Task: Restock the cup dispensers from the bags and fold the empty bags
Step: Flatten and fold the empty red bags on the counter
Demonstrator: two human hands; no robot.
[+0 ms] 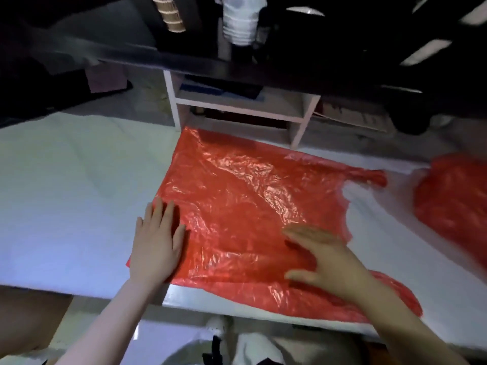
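Observation:
An empty red plastic bag [237,196] lies spread flat on the white table [66,185], its handles pointing right. My left hand [156,241] rests flat, fingers apart, on the bag's left edge. My right hand [324,256] lies palm down with fingers spread on the bag's lower right part. A second red bag [453,198] sits bunched at the right edge of the view. At the top, a stack of white cups [241,22] and a stack of brown ribbed cups [170,13] stand in a dark dispenser.
A white shelf unit [237,106] with dark flat items stands behind the table. A dark counter edge [184,61] runs across the top. The table's near edge lies just below my wrists, with my legs and a shoe beneath.

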